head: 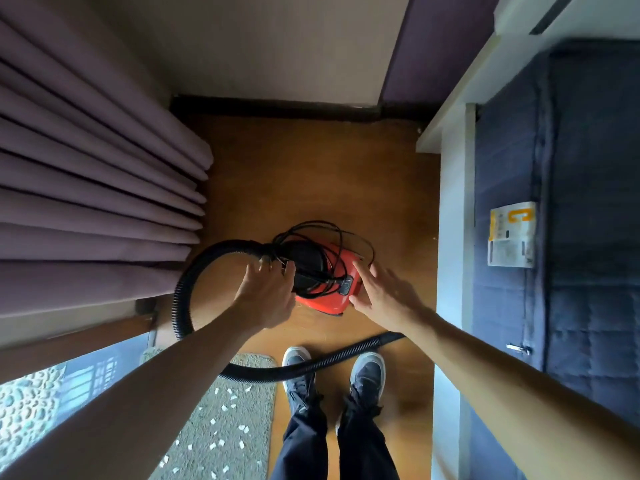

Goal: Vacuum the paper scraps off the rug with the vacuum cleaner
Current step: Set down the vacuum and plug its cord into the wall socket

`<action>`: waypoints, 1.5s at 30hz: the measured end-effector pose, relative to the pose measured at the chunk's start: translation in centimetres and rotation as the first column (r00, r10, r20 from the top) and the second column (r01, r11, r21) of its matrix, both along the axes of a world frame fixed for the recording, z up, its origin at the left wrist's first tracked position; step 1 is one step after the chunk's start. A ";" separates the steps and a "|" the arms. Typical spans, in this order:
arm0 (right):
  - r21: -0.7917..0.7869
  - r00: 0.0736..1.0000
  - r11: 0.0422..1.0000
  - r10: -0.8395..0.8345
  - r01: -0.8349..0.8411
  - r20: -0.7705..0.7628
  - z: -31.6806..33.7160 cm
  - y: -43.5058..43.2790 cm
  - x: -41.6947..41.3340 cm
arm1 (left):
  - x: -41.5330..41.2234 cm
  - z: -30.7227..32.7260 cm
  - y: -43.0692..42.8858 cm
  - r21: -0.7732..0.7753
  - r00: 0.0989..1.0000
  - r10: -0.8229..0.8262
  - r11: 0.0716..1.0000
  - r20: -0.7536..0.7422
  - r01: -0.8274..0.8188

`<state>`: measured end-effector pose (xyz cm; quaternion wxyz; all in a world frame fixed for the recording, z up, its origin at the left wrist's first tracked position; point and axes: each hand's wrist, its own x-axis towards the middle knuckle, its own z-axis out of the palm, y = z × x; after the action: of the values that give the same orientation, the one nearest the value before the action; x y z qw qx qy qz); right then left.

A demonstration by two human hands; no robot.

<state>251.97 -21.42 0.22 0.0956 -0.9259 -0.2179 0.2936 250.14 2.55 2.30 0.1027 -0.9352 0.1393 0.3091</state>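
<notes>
You are looking straight down at the red vacuum cleaner (325, 301). It sits on the brown wooden floor (311, 168), right in front of your shoes (367, 372). A thin black cord (311, 224) lies in loose loops on top of it.

Your left hand (266, 296) is at the black top of the vacuum cleaner, close to where the hose (180, 296) joins on. Its fingers bend a little toward the black part, but you cannot tell if they hold it or only touch it. Your right hand (384, 296) is wide, with the fingers spread out and straight. It rests against the red side and holds nothing.

The black hose curls out to the left, swings round in a big loop, and runs past the toes of your shoes to the right.

The grey rug (242, 375) lies on the floor to the left of your feet. Many small white paper scraps (244, 428) are dotted over it.

Purple curtains (86, 168) hang on the left. A dark blue bed (588, 202) with a yellow and white label (510, 233) stands on the right.
</notes>
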 end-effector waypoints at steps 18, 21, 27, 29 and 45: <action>0.042 0.532 0.597 -0.679 0.801 -0.506 -13.7 6.9 -5.1 | -0.6 -13.6 1.1 0.050 1.000 -0.010 0.999 0.011 0.009; -0.099 -0.091 -0.036 -0.764 0.994 -0.638 -14.1 9.0 -3.7 | -0.3 -14.3 1.7 -0.002 0.995 -0.056 0.998 0.088 0.056; -0.187 -0.479 -0.477 -0.620 0.859 -0.622 -14.2 10.3 -1.4 | 0.6 -15.4 2.9 -0.086 0.976 -0.101 0.989 0.194 0.120; -0.239 -0.570 -0.582 -0.490 0.777 -0.660 -13.8 10.6 -0.8 | 0.5 -15.5 3.0 -0.094 0.972 -0.092 0.989 0.216 0.114; 0.119 -0.284 -0.569 -0.567 0.814 -0.773 -3.7 10.0 8.6 | 3.1 -9.6 1.2 -0.501 0.959 0.190 0.863 0.208 -0.062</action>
<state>260.54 -11.45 -3.52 0.6825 -0.4942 0.5281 0.1051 253.24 3.76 -7.31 -0.1411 -0.9691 0.1370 0.1492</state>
